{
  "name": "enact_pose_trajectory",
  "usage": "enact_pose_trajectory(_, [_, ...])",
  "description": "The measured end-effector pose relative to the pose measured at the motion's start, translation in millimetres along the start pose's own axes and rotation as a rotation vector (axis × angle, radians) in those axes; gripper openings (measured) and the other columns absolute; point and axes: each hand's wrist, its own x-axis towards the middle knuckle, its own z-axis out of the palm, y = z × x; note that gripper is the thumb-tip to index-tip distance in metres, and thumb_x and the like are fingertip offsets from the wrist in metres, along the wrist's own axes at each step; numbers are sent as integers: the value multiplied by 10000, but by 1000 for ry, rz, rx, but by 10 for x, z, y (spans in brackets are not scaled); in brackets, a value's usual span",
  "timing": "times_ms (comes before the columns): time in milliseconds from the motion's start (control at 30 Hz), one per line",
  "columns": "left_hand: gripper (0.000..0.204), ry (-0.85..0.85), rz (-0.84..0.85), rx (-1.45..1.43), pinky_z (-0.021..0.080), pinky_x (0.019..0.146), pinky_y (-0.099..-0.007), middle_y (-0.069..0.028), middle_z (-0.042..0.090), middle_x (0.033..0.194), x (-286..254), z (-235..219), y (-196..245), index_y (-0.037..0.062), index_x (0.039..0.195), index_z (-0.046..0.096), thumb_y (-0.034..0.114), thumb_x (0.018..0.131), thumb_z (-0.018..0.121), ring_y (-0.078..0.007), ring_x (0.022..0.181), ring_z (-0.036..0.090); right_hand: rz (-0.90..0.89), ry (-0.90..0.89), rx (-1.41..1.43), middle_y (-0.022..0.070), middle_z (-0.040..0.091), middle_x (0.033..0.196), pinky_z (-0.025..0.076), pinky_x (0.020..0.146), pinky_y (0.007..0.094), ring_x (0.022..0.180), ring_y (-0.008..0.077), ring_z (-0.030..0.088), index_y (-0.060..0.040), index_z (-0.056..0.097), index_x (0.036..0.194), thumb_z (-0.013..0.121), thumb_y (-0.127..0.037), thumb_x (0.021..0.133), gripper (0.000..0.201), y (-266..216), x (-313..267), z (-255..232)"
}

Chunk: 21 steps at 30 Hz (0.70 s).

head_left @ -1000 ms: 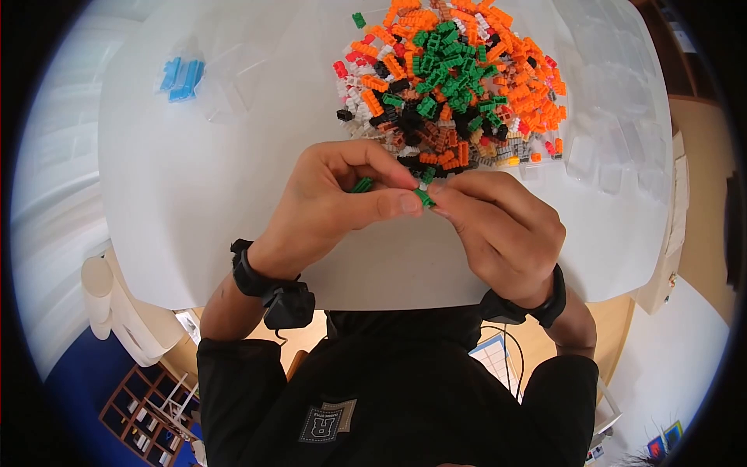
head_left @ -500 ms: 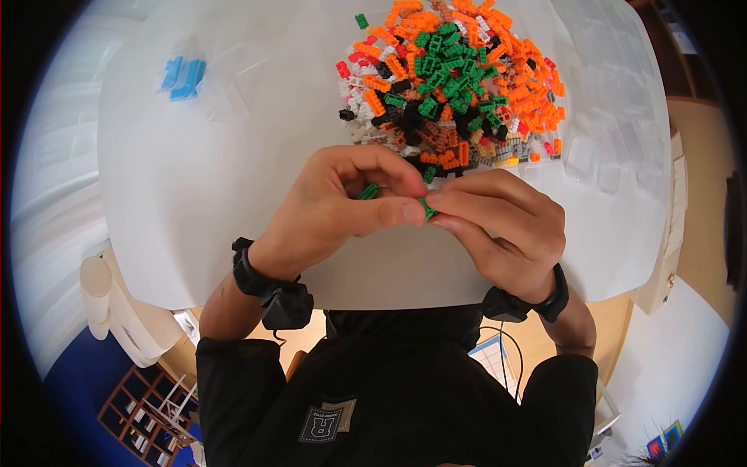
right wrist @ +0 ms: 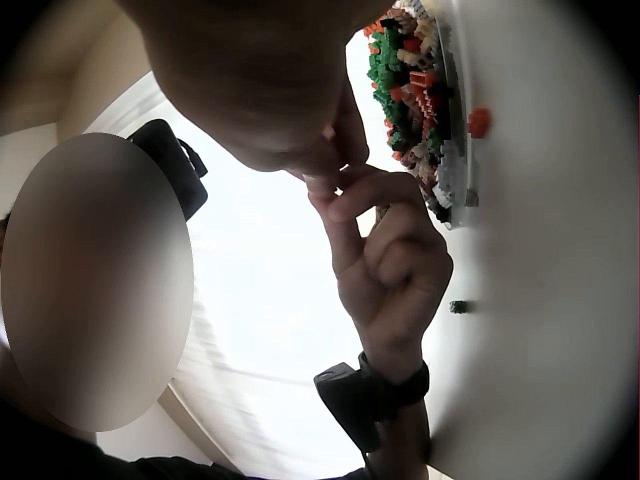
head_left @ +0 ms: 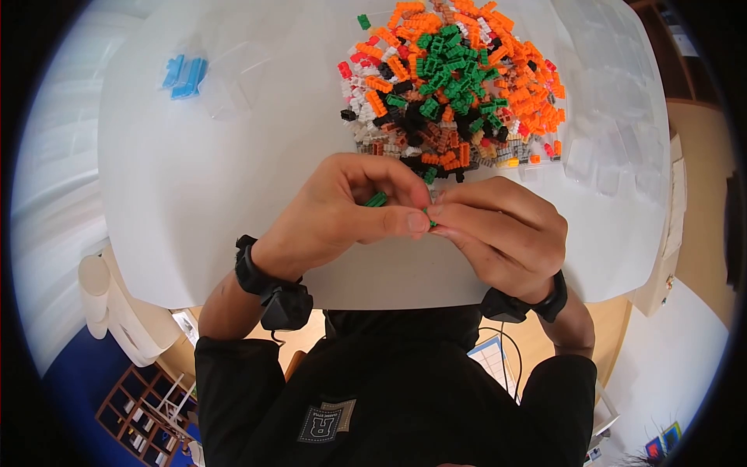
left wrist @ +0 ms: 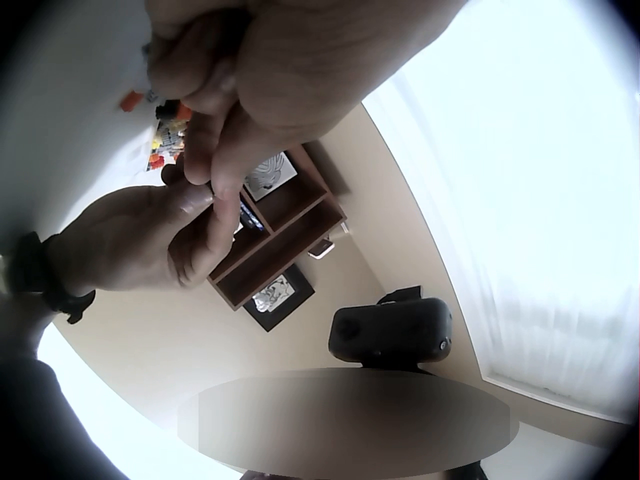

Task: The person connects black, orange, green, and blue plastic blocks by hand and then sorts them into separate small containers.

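Observation:
In the head view, both hands meet over the near part of the white table. Thumb and forefinger of the left hand pinch a small green building brick, mostly covered by fingertips. From the other side the right hand grips the same brick between thumb and fingers. A second green brick is tucked inside the curled left fingers. Just beyond the fingertips lies a loose green brick, at the near edge of a large brick pile. Both wrist views show the fingertips together, with the brick hidden.
The pile mixes orange, green, black, brown, white and red bricks. Clear plastic containers lie along the right side. Light blue pieces in clear plastic sit far left. One stray green brick lies apart behind the pile.
The joined fingertips have shifted slightly toward the body, and the pinched green brick has turned and become more covered. The green brick in the left palm has moved slightly right.

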Motion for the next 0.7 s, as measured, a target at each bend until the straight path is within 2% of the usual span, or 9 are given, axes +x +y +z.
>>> enact_pose_trajectory(133, [234, -80, -126, -127, 284, 478, -182, -28, 615, 782, -30, 9, 71, 1, 931, 611, 148, 800, 737, -23, 607, 471, 42, -10, 25, 105, 648, 809, 487, 537, 274, 632, 211, 616, -1, 695, 862, 744, 49, 666, 209, -28, 9, -4])
enact_pose_trajectory(233, [246, -88, -144, -110, 273, 469, -180, -26, 611, 784, -34, 4, 79, 3, 938, 606, 166, 805, 735, -17, 584, 454, 114, -44, 92, 106, 652, 811, 489, 557, 274, 651, 208, 619, -7, 698, 865, 741, 52, 669, 209, -40, 39, -44])
enact_pose_trajectory(367, [245, -67, -98, -92, 257, 456, -180, -25, 602, 789, -18, 0, 24, 3, 933, 608, 170, 805, 734, -14, 551, 426, 202, -1, 177, 105, 664, 811, 491, 600, 275, 698, 202, 623, -15, 707, 870, 728, 68, 684, 205, -4, 73, -115])
enact_pose_trajectory(400, [239, -40, -70, -71, 246, 451, -181, -26, 591, 786, -13, 1, 23, 2, 941, 605, 165, 812, 723, -12, 537, 404, 182, -29, 127, 126, 671, 923, 508, 644, 268, 808, 200, 645, 0, 699, 942, 701, 98, 707, 255, 48, 65, -158])
enact_pose_trajectory(433, [234, -14, -43, -49, 235, 445, -182, -26, 580, 782, -9, 2, 22, 0, 948, 603, 161, 819, 712, -9, 523, 383, 181, -28, 125, 126, 671, 923, 508, 644, 268, 808, 200, 645, 0, 699, 942, 701, 98, 707, 255, 54, 62, -138])
enact_pose_trajectory(500, [209, -7, -39, -60, 224, 441, -182, -34, 569, 780, -8, -2, 6, -1, 958, 600, 149, 839, 683, -7, 511, 356, 404, 307, 73, 146, 645, 1061, 524, 690, 261, 928, 201, 644, 20, 672, 1035, 675, 117, 733, 317, 29, 107, -59])
enact_pose_trajectory(533, [185, 4, -36, -72, 213, 438, -183, -42, 558, 778, -8, -4, 4, -2, 967, 597, 137, 859, 654, -4, 498, 328, 439, 354, 134, 154, 607, 1154, 534, 726, 258, 1031, 206, 623, 33, 644, 1098, 648, 130, 756, 355, 29, 138, -55])
enact_pose_trajectory(667, [152, -17, -38, -144, 196, 429, -184, -57, 543, 769, 8, 25, 35, 3, 992, 578, 126, 903, 594, -2, 476, 283, 341, 368, 64, 149, 631, 1089, 526, 687, 257, 934, 185, 636, 24, 653, 1084, 665, 107, 751, 343, 52, 114, -82])
enact_pose_trajectory(700, [148, -9, -56, -223, 194, 427, -185, -60, 538, 766, 5, 40, 49, 8, 998, 570, 130, 915, 583, -2, 472, 274, 272, 214, 30, 136, 638, 1037, 517, 664, 259, 867, 181, 633, 11, 660, 1073, 692, 85, 736, 347, 52, 75, -122])
